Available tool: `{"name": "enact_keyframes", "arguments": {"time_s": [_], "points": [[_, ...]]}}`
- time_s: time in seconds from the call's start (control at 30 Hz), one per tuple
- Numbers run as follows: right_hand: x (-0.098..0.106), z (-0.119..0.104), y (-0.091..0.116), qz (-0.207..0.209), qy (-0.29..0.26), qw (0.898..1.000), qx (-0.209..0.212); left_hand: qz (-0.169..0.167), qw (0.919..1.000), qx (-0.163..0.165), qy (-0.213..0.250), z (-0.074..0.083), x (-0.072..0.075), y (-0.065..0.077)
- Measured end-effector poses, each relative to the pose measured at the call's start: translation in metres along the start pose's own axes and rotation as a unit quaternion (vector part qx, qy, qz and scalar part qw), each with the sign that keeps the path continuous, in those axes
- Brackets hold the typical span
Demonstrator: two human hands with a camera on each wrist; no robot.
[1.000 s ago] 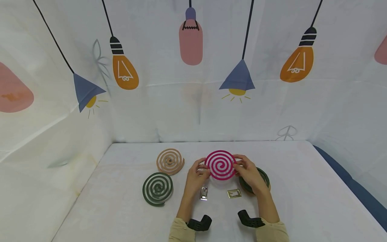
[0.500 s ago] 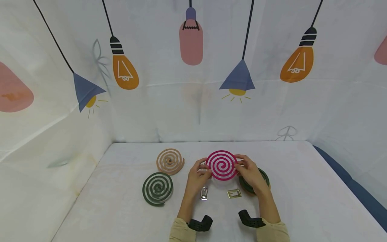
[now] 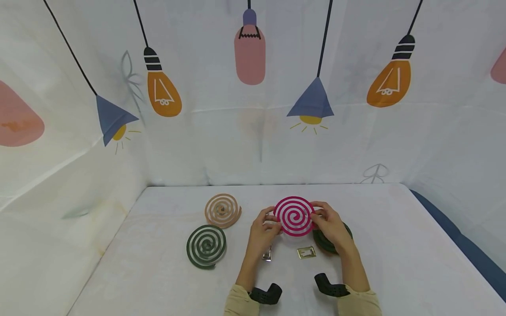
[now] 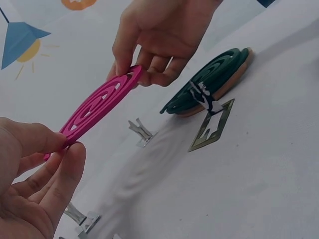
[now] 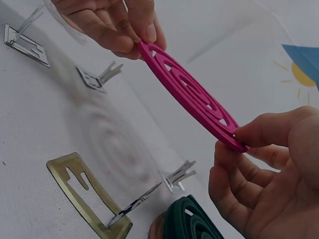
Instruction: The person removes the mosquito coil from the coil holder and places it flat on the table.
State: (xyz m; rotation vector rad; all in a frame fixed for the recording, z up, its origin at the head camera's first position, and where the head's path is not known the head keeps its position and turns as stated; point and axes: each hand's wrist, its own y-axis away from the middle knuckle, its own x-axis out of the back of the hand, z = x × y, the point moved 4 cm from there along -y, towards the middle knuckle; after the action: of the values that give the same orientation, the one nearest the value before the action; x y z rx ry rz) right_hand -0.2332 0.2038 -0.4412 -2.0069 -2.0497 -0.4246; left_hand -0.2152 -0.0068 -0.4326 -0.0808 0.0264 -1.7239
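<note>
Pinching pink spiral [image 3: 295, 217] with left hand [image 3: 263, 231] and right hand [image 3: 332, 226] | step: I'm apparently steadying it aloft | next: likely needing even, matched support

Pink coil [image 5: 185, 101] smooth, matt; gold-toned stand [image 5: 81, 198] glossy metal

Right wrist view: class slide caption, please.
Left hand and right hand hold a pink coil above a table with metal stands.

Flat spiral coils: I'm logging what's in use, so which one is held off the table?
The bright pink flat spiral coil, pinched at opposite edges by both hands. The dark green coils and tan coils lie unheld.
</note>
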Motion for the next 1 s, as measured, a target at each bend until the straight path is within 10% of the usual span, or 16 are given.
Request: {"name": "enact_keyframes", "arguments": {"time_s": [0.37, 1.0], "points": [[0.006, 0.002, 0.001, -0.001, -0.002, 1.000, -0.007, 0.017, 0.9997, -0.002, -0.015, -0.034, -0.008, -0.013], [0.012, 0.008, 0.002, -0.009, -0.029, 0.999, -0.011, 0.010, 0.9997, 0.011, 0.020, -0.007, -0.016, -0.001]]}}
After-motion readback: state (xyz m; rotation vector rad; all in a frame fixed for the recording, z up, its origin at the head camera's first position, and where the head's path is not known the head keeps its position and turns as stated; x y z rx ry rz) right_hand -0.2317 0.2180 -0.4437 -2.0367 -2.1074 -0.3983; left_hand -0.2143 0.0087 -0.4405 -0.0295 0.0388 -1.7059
